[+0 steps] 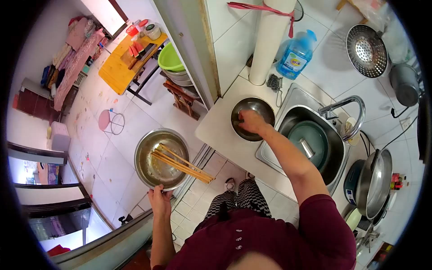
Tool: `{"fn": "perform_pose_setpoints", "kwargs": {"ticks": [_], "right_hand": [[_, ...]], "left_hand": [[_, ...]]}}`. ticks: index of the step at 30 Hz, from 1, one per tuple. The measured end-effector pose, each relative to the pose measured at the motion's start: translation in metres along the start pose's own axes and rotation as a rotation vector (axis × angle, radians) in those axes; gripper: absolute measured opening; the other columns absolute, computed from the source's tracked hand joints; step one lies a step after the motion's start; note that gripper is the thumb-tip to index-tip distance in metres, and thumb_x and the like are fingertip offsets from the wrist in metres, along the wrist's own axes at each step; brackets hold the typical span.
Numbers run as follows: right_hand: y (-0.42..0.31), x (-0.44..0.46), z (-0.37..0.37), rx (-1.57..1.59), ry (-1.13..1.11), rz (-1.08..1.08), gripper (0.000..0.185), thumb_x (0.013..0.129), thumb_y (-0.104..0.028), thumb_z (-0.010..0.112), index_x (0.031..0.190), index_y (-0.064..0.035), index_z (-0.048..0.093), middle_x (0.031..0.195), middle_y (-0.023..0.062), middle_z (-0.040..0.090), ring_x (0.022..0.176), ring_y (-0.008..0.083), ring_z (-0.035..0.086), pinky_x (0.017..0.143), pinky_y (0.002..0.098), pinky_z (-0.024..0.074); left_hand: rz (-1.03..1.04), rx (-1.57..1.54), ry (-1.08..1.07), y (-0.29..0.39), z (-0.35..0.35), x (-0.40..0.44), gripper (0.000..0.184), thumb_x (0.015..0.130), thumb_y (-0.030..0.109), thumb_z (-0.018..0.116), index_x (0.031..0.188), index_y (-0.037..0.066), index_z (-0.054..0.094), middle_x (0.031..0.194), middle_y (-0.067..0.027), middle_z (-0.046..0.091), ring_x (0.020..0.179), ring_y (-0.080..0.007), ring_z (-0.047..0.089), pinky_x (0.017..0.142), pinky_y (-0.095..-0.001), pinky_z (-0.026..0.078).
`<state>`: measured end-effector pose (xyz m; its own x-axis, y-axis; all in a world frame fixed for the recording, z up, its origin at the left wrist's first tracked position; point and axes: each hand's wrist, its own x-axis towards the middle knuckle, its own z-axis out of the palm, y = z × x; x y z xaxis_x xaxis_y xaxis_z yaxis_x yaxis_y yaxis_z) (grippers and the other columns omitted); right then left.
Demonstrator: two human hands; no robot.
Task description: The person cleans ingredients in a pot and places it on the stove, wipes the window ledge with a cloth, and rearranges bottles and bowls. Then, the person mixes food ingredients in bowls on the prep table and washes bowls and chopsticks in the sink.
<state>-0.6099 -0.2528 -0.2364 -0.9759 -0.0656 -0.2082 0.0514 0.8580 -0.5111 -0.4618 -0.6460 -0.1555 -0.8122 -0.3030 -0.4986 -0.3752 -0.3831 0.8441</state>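
My left hand (160, 196) grips the near rim of a metal bowl (143, 168), held out to the left. Several chopsticks (182, 167) lie across that bowl, their ends sticking out past its right rim. A second, smaller metal bowl (260, 106) stands on the counter, left of the sink. My right hand (252, 121) reaches into it with the fingers curled down. What those fingers hold, if anything, is hidden.
The steel sink (332, 177) with its faucet (360, 108) holds a basin (294, 130) with a metal cup (307, 147) in it. A blue soap bottle (294, 56) and a white pipe (270, 45) stand behind. Pans (379, 184) crowd the right.
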Motion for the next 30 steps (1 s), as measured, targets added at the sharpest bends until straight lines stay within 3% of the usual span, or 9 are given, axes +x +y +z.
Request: {"fn": "perform_pose_setpoints", "kwargs": {"ticks": [7, 10, 12, 19, 22, 24, 26, 29, 30], "right_hand": [[0.010, 0.007, -0.008, -0.017, -0.142, 0.050, 0.019, 0.073, -0.021, 0.066, 0.083, -0.0059, 0.062, 0.083, 0.0160, 0.064, 0.084, 0.0327, 0.061, 0.073, 0.0416, 0.0492], [0.014, 0.003, -0.007, -0.046, -0.105, 0.042, 0.019, 0.073, -0.021, 0.065, 0.083, -0.0049, 0.061, 0.082, 0.0170, 0.063, 0.084, 0.0326, 0.062, 0.073, 0.0422, 0.0492], [0.020, 0.001, -0.003, -0.076, 0.067, 0.013, 0.019, 0.074, -0.019, 0.065, 0.082, -0.0032, 0.061, 0.081, 0.0174, 0.063, 0.082, 0.0325, 0.062, 0.072, 0.0417, 0.0499], [0.016, 0.007, -0.005, -0.164, -0.059, -0.017, 0.020, 0.075, -0.014, 0.062, 0.084, 0.0036, 0.060, 0.084, 0.0222, 0.064, 0.080, 0.0367, 0.063, 0.072, 0.0418, 0.0524], [0.017, 0.004, -0.020, 0.017, 0.022, -0.159, 0.018, 0.075, -0.012, 0.065, 0.083, 0.0033, 0.060, 0.075, 0.0197, 0.064, 0.066, 0.0318, 0.064, 0.061, 0.0369, 0.0522], [0.003, -0.010, -0.056, 0.604, -0.079, 0.051, 0.016, 0.077, -0.012, 0.066, 0.082, 0.0012, 0.058, 0.065, 0.0119, 0.061, 0.055, 0.0194, 0.060, 0.051, 0.0300, 0.0474], [-0.023, -0.042, -0.096, 0.857, -0.025, 0.034, 0.013, 0.078, -0.009, 0.067, 0.081, -0.0015, 0.056, 0.061, 0.0038, 0.056, 0.052, 0.0083, 0.054, 0.047, 0.0235, 0.0418], [-0.076, -0.116, -0.165, 0.909, 0.051, -0.061, 0.014, 0.075, 0.000, 0.069, 0.082, -0.0022, 0.057, 0.059, -0.0006, 0.055, 0.052, 0.0047, 0.052, 0.045, 0.0189, 0.0382], [-0.089, -0.142, -0.183, 0.916, 0.082, -0.129, 0.013, 0.074, -0.008, 0.072, 0.075, -0.0032, 0.060, 0.058, 0.0011, 0.058, 0.051, 0.0077, 0.055, 0.044, 0.0209, 0.0394]], "left_hand": [[-0.020, -0.016, 0.053, -0.010, 0.021, -0.003, 0.027, 0.080, 0.010, 0.055, 0.104, 0.000, 0.047, 0.104, -0.0104, 0.056, 0.092, -0.0228, 0.059, 0.079, -0.0355, 0.054], [-0.020, -0.027, 0.055, -0.015, 0.029, 0.000, 0.024, 0.081, 0.009, 0.053, 0.103, 0.000, 0.048, 0.102, -0.0105, 0.057, 0.093, -0.0223, 0.059, 0.081, -0.0360, 0.053], [-0.016, -0.056, 0.022, -0.019, 0.032, 0.002, 0.023, 0.082, 0.008, 0.053, 0.102, -0.001, 0.049, 0.102, -0.0107, 0.058, 0.090, -0.0217, 0.061, 0.080, -0.0361, 0.054], [-0.038, -0.033, 0.015, -0.020, 0.043, -0.003, 0.024, 0.083, 0.007, 0.050, 0.106, 0.003, 0.044, 0.106, -0.0079, 0.054, 0.094, -0.0209, 0.059, 0.080, -0.0372, 0.053], [-0.025, -0.062, 0.026, -0.020, 0.044, -0.007, 0.023, 0.083, 0.007, 0.050, 0.105, 0.002, 0.045, 0.105, -0.0084, 0.055, 0.091, -0.0204, 0.060, 0.077, -0.0357, 0.055], [-0.006, -0.070, 0.113, -0.021, 0.043, -0.011, 0.023, 0.083, 0.007, 0.050, 0.105, 0.002, 0.045, 0.104, -0.0087, 0.055, 0.088, -0.0200, 0.061, 0.074, -0.0344, 0.056], [-0.010, -0.086, 0.097, -0.023, 0.035, -0.008, 0.023, 0.083, 0.007, 0.050, 0.105, 0.001, 0.046, 0.103, -0.0088, 0.056, 0.088, -0.0202, 0.062, 0.073, -0.0345, 0.056], [0.008, -0.105, 0.094, -0.027, 0.038, -0.005, 0.024, 0.083, 0.007, 0.051, 0.105, -0.001, 0.047, 0.104, -0.0105, 0.057, 0.089, -0.0215, 0.062, 0.075, -0.0357, 0.056], [0.000, -0.109, 0.085, -0.027, 0.039, -0.004, 0.024, 0.083, 0.007, 0.051, 0.105, -0.001, 0.047, 0.103, -0.0104, 0.057, 0.089, -0.0212, 0.062, 0.075, -0.0356, 0.056]]}}
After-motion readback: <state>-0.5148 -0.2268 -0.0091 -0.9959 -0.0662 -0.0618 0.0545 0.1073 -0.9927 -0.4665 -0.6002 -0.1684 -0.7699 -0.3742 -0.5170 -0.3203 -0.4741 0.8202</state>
